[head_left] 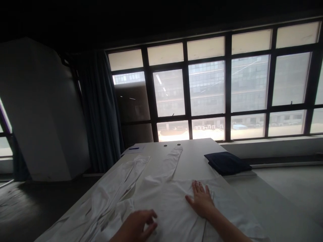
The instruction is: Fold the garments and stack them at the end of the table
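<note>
A white garment (174, 195) that looks like a long-sleeved shirt lies spread on a white table (194, 158), one sleeve (172, 161) stretched toward the far end. My right hand (201, 200) rests flat on its body, fingers spread. Over the lower left part of the cloth is my left hand (141, 223), slightly blurred, its fingers bent and the thumb apart from them. Nothing shows between them. Whether that hand touches the cloth I cannot tell. More crumpled white cloth (106, 193) lies along the table's left side.
A folded dark navy cloth (227, 162) sits at the right edge. Far left on the table, a blue pen (134, 148) lies on paper. Two round cable holes (179, 144) are near the far edge. Beyond stand a dark curtain (99, 111), a pillar (45, 111) and windows.
</note>
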A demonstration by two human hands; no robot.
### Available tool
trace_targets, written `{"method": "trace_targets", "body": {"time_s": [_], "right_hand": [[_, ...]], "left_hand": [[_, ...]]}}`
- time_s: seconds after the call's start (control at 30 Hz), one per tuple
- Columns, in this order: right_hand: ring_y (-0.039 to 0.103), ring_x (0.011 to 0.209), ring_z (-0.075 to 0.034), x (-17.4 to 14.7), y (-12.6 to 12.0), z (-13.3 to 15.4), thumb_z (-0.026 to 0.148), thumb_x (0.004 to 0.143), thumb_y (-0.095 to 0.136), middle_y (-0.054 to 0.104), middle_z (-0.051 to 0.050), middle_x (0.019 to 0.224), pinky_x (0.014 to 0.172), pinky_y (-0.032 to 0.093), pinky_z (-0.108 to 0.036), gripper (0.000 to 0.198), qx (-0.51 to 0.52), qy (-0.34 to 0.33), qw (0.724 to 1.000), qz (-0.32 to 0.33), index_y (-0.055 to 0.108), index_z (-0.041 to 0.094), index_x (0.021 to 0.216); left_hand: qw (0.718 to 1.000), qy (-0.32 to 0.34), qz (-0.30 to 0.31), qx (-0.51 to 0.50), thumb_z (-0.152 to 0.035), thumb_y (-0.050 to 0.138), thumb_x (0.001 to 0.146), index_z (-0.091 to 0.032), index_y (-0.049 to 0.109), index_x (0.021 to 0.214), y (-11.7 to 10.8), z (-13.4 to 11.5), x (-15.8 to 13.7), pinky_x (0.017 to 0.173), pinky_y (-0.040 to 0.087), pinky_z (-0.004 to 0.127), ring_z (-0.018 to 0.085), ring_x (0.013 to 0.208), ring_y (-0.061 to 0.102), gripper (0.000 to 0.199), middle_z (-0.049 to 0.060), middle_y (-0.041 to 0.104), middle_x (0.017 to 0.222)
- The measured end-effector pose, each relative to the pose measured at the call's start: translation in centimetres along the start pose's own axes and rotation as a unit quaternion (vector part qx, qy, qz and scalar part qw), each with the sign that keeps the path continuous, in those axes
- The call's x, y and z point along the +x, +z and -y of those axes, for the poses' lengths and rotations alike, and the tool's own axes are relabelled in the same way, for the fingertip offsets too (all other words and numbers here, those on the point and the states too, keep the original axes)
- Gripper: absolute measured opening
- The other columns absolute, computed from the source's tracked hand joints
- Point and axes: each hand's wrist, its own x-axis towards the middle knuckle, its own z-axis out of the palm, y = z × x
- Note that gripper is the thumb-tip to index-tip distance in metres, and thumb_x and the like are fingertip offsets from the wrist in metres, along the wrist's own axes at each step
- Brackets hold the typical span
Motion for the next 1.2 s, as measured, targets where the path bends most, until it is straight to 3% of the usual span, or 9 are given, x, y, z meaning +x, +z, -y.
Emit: {"method": "trace_targets", "body": {"time_s": [0.13,0.27,0.37,0.5,0.6,0.9,1.1,1.2], "right_hand": [[0.011,0.152,-0.032,-0.6,-0.5,0.1,0.073,0.091,0.019,0.018,-0.014,0.164,0.12,-0.002,-0.054,0.092,0.006,0.001,1.0,-0.013,0.023,0.01,0.157],[0.013,0.152,-0.031,-0.7,-1.0,0.2,0.071,0.092,0.018,0.021,-0.014,0.164,0.12,-0.001,-0.053,0.09,0.021,-0.001,1.0,-0.023,0.023,0.009,0.157],[0.014,0.151,-0.031,-0.7,-1.1,0.1,0.07,0.093,0.017,0.023,-0.014,0.163,0.121,0.001,-0.053,0.088,0.032,0.001,0.999,-0.03,0.025,0.009,0.157],[0.016,0.151,-0.032,-0.6,-1.3,0.0,0.068,0.094,0.017,0.026,-0.014,0.162,0.121,0.003,-0.053,0.085,0.036,-0.001,0.999,-0.033,0.032,0.01,0.155],[0.017,0.151,-0.031,-0.5,-1.2,0.0,0.067,0.095,0.018,0.026,-0.014,0.162,0.12,0.003,-0.053,0.083,0.036,-0.005,0.999,-0.034,0.032,0.01,0.154],[0.018,0.15,-0.032,-0.4,-0.6,-0.2,0.066,0.095,0.018,0.027,-0.014,0.162,0.12,0.004,-0.055,0.081,0.033,-0.011,0.999,-0.037,0.034,0.013,0.154],[0.017,0.151,-0.033,-0.1,-0.5,-0.1,0.066,0.095,0.019,0.026,-0.014,0.162,0.119,0.002,-0.055,0.081,0.028,-0.007,0.999,-0.028,0.033,0.013,0.154],[0.017,0.15,-0.033,0.0,-0.4,-0.2,0.066,0.095,0.02,0.026,-0.014,0.162,0.119,0.002,-0.055,0.081,0.027,-0.007,0.999,-0.026,0.033,0.013,0.154]], "left_hand": [[0.999,-0.017,-0.038,-0.021,-0.049,0.051,0.093,-0.027,0.069,0.111,-2.6,0.5,7.5,0.092,0.047,0.03,0.022,0.101,0.066,0.034,0.003,0.073,0.113],[0.998,-0.043,-0.051,-0.019,-0.04,0.044,0.095,-0.024,0.068,0.115,-0.9,3.2,13.9,0.096,0.045,0.029,0.021,0.109,0.064,0.035,0.005,0.07,0.121],[0.995,-0.079,-0.062,-0.006,-0.032,0.039,0.096,-0.021,0.067,0.12,1.2,5.1,16.4,0.104,0.041,0.031,0.022,0.118,0.061,0.039,0.008,0.07,0.123],[0.986,-0.14,-0.083,0.036,-0.028,0.037,0.096,-0.018,0.063,0.127,3.6,6.4,16.8,0.112,0.032,0.034,0.022,0.129,0.053,0.042,0.01,0.065,0.132],[0.978,-0.167,-0.1,0.07,-0.03,0.033,0.1,-0.019,0.064,0.124,4.6,6.7,16.5,0.109,0.033,0.032,0.021,0.127,0.054,0.041,0.009,0.064,0.133],[0.953,-0.245,-0.11,0.142,-0.037,0.02,0.104,-0.023,0.063,0.118,4.0,6.9,15.3,0.086,0.043,0.035,0.025,0.096,0.068,0.047,0.01,0.075,0.097],[0.962,-0.218,-0.061,0.151,-0.042,0.047,0.097,-0.028,0.059,0.133,4.6,6.5,15.4,0.087,0.044,0.037,0.027,0.102,0.067,0.041,0.011,0.074,0.107],[0.973,-0.168,-0.061,0.148,-0.036,0.048,0.096,-0.033,0.067,0.122,4.6,5.9,15.6,0.094,0.041,0.039,0.027,0.112,0.062,0.032,0.008,0.07,0.116]]}}
